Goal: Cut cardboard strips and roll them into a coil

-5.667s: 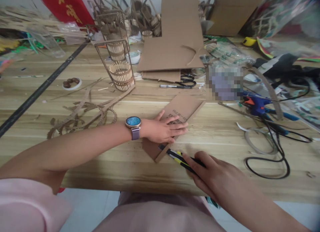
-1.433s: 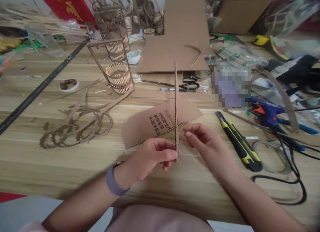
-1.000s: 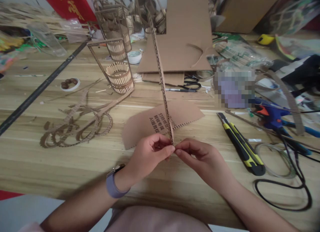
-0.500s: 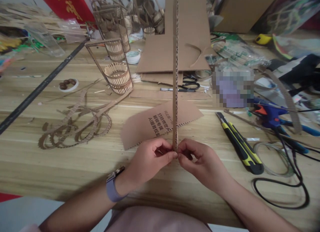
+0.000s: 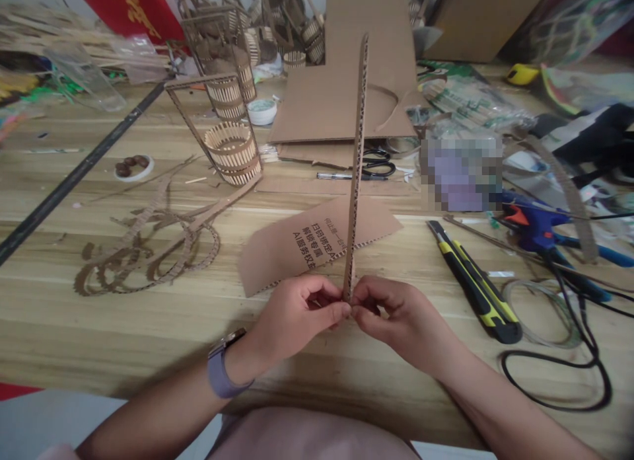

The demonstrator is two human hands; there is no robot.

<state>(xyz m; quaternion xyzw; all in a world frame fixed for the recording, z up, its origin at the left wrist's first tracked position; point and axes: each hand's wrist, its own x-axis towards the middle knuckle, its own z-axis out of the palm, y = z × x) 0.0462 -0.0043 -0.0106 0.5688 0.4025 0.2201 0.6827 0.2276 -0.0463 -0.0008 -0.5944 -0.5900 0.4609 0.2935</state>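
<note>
A long narrow cardboard strip (image 5: 357, 156), its corrugated edge showing, rises from my fingertips and leans slightly right. My left hand (image 5: 307, 314) pinches its near end from the left, a watch on that wrist. From the right, my right hand (image 5: 393, 318) pinches the same end, and the fingertips of both hands meet there. Just beyond the hands lies a printed cardboard piece (image 5: 277, 248) on the wooden table. A yellow and black utility knife (image 5: 475, 285) rests to the right of my right hand.
Curled cardboard strips (image 5: 148, 248) lie at left, near a small slatted bucket (image 5: 232, 153) with a tall handle. A blue glue gun (image 5: 535, 225) and its black cord are at right. Behind stand large cardboard sheets (image 5: 307, 110), scissors (image 5: 379, 162) and a pen (image 5: 327, 176).
The cardboard strip's far end has dropped lower in view and swung to the right. Both hands stay nearly in place, still pinching its near end.
</note>
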